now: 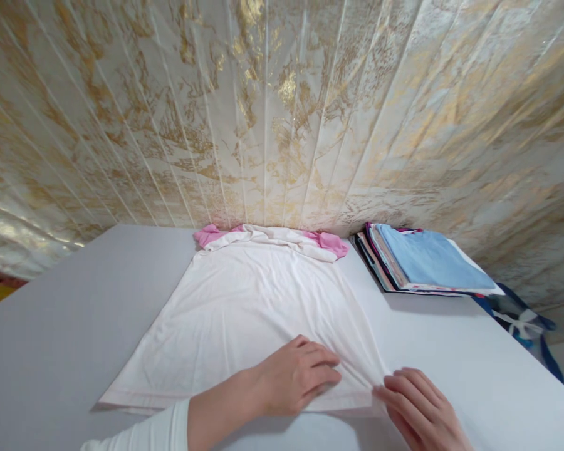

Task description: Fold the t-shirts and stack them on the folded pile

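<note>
A white T-shirt [244,313] with pink sleeves lies spread flat on the grey table [66,338], its hem toward me and its collar bunched at the wall. My left hand [296,376] rests on the shirt near the hem's right part, fingers curled and pressed down on the fabric. Just beyond the shirt's right hem corner, my right hand [420,407] pinches that corner with its fingertips. The cloth is drawn into small creases between the two hands.
A stack of folded clothes [423,263], light blue on top, sits at the table's back right against the wall. Blue and white fabric [521,319] hangs off the right edge. A gold-patterned wall [282,113] rises right behind the table.
</note>
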A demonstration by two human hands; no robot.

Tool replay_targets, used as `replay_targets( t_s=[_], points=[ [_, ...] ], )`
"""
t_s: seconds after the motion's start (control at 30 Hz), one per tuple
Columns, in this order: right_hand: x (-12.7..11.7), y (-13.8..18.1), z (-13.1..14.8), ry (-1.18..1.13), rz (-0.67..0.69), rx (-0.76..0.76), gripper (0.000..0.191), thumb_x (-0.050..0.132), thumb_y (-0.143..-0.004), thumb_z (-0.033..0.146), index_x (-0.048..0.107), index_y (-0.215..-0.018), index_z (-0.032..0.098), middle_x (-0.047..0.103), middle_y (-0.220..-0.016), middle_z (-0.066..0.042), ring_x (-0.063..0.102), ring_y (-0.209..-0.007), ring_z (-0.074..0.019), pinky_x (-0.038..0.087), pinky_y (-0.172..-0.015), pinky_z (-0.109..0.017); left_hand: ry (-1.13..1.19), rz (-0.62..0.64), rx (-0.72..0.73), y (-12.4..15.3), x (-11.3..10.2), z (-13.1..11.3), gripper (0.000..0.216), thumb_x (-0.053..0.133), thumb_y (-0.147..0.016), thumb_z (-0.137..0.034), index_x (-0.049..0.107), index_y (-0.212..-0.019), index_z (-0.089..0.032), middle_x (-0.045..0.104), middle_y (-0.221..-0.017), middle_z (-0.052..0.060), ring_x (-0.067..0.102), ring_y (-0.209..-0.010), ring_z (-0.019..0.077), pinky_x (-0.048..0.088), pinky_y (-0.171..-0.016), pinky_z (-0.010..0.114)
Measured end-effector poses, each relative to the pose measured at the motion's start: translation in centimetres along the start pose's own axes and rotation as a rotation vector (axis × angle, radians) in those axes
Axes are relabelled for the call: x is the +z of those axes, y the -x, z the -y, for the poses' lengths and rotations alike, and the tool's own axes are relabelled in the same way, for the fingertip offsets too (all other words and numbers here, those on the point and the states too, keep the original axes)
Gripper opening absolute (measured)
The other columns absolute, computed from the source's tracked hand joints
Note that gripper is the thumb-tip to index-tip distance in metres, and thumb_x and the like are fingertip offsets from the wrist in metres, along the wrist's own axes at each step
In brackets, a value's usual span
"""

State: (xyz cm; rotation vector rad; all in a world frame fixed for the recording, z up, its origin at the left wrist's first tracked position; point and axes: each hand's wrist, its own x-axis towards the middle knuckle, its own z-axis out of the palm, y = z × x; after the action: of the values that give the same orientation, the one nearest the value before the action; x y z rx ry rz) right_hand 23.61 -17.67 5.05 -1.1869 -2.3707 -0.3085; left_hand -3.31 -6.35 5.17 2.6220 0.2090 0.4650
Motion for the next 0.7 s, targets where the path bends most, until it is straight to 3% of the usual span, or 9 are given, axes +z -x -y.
replay_targets(
  t_s=[0.17,0.27,0.37,0.47,0.57,0.7],
  points=[
    [-1.7,0.3,0.4,0.031,0.076,-0.23,0.037,0.03,-0.103,0.022,0.067,-0.102,0.017,0.072,-0.086,-0.005,0.065,-0.083,-0.0163,0.045,-0.089,-0.03,0.01,0.034,-0.03,0.5,0.3,0.2,0.034,0.048,-0.097,-0.028,0.052,-0.129,-0.02,0.05,-0.143,0.008,0.041,-0.134,0.0219,0.028,-0.108,0.036],
    [-2.1,0.9,0.2,0.043,0.129,-0.265,0.037,0.031,-0.103,0.026,0.067,-0.107,0.017,0.073,-0.092,-0.005,0.065,-0.088,-0.017,0.045,-0.09,-0.03,0.013,0.058,-0.042,0.8,0.0,0.3,0.037,0.055,-0.093,-0.031,0.054,-0.129,-0.021,0.048,-0.145,0.008,0.039,-0.135,0.024,0.027,-0.109,0.038],
    [-1.8,2.0,-0.4,0.069,0.163,-0.194,0.032,0.036,-0.102,0.027,0.065,-0.112,0.018,0.072,-0.099,-0.006,0.065,-0.092,-0.0176,0.047,-0.09,-0.03,0.0,0.067,-0.034,1.0,0.0,0.4,0.034,0.056,-0.093,-0.032,0.058,-0.126,-0.024,0.045,-0.147,0.009,0.038,-0.136,0.0265,0.028,-0.108,0.04],
    [-1.2,3.0,-1.0,0.026,0.168,-0.01,0.025,0.041,-0.1,0.025,0.065,-0.107,0.019,0.07,-0.101,-0.007,0.065,-0.09,-0.0172,0.052,-0.082,-0.029,0.004,0.054,-0.022,1.2,0.4,0.4,0.031,0.059,-0.091,-0.032,0.061,-0.122,-0.026,0.044,-0.148,0.008,0.037,-0.136,0.0287,0.028,-0.108,0.043],
    [-0.8,3.3,-1.0,-0.053,0.145,0.149,0.019,0.046,-0.096,0.021,0.063,-0.105,0.02,0.066,-0.101,-0.009,0.065,-0.087,-0.0175,0.055,-0.075,-0.027,0.028,0.01,-0.061,1.0,1.0,-0.3,0.03,0.067,-0.085,-0.035,0.062,-0.112,-0.023,0.049,-0.143,0.008,0.038,-0.135,0.0304,0.027,-0.108,0.045],
    [-0.7,3.2,-0.7,-0.089,0.127,0.215,0.02,0.052,-0.09,0.022,0.06,-0.109,0.02,0.064,-0.104,-0.01,0.065,-0.09,-0.0206,0.057,-0.074,-0.029,0.052,-0.023,-0.125,-0.2,1.8,-1.7,0.026,0.071,-0.081,-0.035,0.059,-0.099,-0.021,0.057,-0.131,0.007,0.044,-0.128,0.0271,0.026,-0.108,0.043]
  ],
)
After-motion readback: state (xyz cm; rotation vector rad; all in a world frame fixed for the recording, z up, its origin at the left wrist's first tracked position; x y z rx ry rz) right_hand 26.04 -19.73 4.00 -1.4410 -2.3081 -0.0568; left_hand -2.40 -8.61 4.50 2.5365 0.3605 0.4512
